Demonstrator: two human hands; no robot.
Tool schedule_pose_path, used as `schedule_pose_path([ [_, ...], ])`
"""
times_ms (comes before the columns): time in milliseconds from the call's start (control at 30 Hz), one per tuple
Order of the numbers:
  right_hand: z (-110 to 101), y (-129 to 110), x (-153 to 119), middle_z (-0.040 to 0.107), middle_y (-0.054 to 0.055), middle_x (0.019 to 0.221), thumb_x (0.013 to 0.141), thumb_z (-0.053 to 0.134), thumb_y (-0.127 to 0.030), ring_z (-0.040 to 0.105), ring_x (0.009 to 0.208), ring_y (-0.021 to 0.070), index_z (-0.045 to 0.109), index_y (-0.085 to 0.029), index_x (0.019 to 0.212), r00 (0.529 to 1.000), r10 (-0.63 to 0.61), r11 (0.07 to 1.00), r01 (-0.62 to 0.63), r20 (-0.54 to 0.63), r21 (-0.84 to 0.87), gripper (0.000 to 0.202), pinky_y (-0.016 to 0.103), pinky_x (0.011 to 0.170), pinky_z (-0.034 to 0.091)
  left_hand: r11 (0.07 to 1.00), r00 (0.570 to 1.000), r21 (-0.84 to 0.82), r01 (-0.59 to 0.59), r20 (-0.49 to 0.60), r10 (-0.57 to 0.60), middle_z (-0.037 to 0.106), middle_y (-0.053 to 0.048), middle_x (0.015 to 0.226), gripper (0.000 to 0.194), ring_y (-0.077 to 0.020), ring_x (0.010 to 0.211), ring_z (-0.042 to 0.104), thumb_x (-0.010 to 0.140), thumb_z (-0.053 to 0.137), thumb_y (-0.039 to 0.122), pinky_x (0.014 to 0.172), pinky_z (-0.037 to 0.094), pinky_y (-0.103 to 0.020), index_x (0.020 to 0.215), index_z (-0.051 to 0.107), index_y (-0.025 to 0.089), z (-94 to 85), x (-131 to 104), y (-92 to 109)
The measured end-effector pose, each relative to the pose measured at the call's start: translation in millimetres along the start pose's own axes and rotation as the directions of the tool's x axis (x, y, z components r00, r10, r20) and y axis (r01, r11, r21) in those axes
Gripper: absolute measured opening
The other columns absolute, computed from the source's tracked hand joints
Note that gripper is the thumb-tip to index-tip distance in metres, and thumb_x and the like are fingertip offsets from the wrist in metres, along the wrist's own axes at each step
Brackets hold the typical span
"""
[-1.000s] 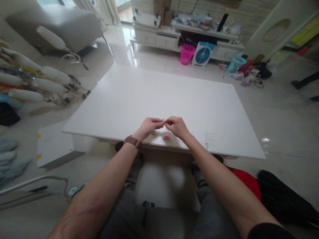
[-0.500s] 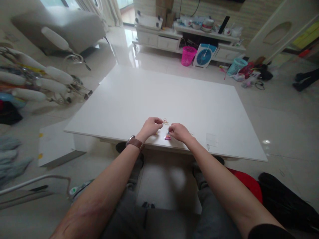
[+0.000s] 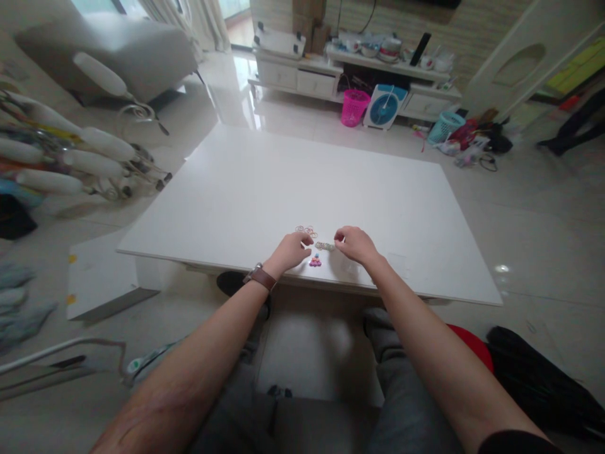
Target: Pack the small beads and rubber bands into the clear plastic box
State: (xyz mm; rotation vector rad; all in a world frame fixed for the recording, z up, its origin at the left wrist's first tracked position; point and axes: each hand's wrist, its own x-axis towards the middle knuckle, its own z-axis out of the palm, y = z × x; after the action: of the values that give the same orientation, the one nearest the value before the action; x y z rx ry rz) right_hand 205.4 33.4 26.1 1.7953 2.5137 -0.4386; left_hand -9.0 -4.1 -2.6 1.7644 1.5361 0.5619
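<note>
My left hand (image 3: 293, 248) is over the near part of the white table (image 3: 293, 176), thumb and fingers apart with nothing seen between them. Just right of its fingertips lies a short silvery, bumpy strip or row of small pieces (image 3: 324, 246). My right hand (image 3: 355, 243) is at the strip's right end, its fingers curled in; what they pinch, if anything, is too small to make out. Between the hands, closer to the table edge, sits a small triangular cluster of purple, orange and blue pieces (image 3: 315, 260). Several thin reddish loops (image 3: 307, 231) lie beyond my left fingers.
A faint transparent sheet or bag (image 3: 397, 261) lies on the table to the right. Across the floor are a pink basket (image 3: 353, 108), a blue fan (image 3: 384, 107) and a teal basket (image 3: 445, 128). A person's legs (image 3: 574, 129) show at far right.
My right hand has moved right, off the coloured cluster, and the silvery strip now shows. My left hand has shifted slightly nearer the cluster, and its fingers are wider apart.
</note>
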Motion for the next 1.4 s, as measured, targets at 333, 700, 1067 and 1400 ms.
schedule_pose_path([
  [333, -9.4, 27.7, -21.9, 0.073, 0.007, 0.108, 0.09, 0.054, -0.028, 0.064, 0.099, 0.0212, 0.076, -0.023, 0.098, 0.996, 0.088, 0.994, -0.089, -0.015, -0.058, 0.024, 0.029, 0.083, 0.046, 0.91, 0.953, 0.29, -0.296, 0.155, 0.26, 0.064, -0.012, 0.111, 0.024, -0.0268, 0.102, 0.055, 0.083, 0.057, 0.009, 0.096, 0.045, -0.041, 0.096, 0.074, 0.019, 45.7, -9.3, -0.3],
  [700, -13.4, 62.5, -40.0, 0.075, 0.006, 0.106, 0.087, 0.054, -0.031, 0.066, 0.096, 0.0227, 0.076, -0.024, 0.095, 0.982, 0.188, 0.981, -0.188, 0.004, -0.052, 0.024, 0.029, 0.075, 0.046, 0.931, 0.967, 0.272, -0.245, 0.141, 0.213, 0.063, -0.011, 0.093, 0.022, -0.0232, 0.091, 0.061, 0.083, 0.056, 0.009, 0.089, 0.05, -0.035, 0.08, 0.075, 0.017, 45.1, 4.5, -7.7],
  [1067, -16.1, 69.4, -48.6, 0.075, 0.008, 0.109, 0.088, 0.054, -0.03, 0.066, 0.098, 0.022, 0.077, -0.023, 0.099, 0.978, 0.203, 0.978, -0.2, 0.052, -0.057, 0.026, 0.028, 0.079, 0.046, 0.938, 0.971, 0.261, -0.229, 0.134, 0.199, 0.066, -0.01, 0.095, 0.021, -0.0235, 0.093, 0.063, 0.076, 0.065, 0.015, 0.088, 0.051, -0.034, 0.095, 0.075, 0.016, 22.7, 12.7, -9.7],
  [1400, -40.2, 6.8, -94.5, 0.074, 0.009, 0.107, 0.094, 0.05, -0.03, 0.066, 0.099, 0.0217, 0.074, -0.021, 0.101, 0.995, 0.03, 0.999, -0.026, 0.095, -0.039, 0.027, 0.028, 0.081, 0.046, 0.956, 0.994, 0.284, -0.071, -0.061, 0.092, 0.069, -0.011, 0.098, 0.018, -0.0232, 0.096, 0.062, 0.084, 0.062, 0.018, 0.093, 0.046, -0.037, 0.096, 0.075, 0.014, 41.5, 31.1, 15.5],
])
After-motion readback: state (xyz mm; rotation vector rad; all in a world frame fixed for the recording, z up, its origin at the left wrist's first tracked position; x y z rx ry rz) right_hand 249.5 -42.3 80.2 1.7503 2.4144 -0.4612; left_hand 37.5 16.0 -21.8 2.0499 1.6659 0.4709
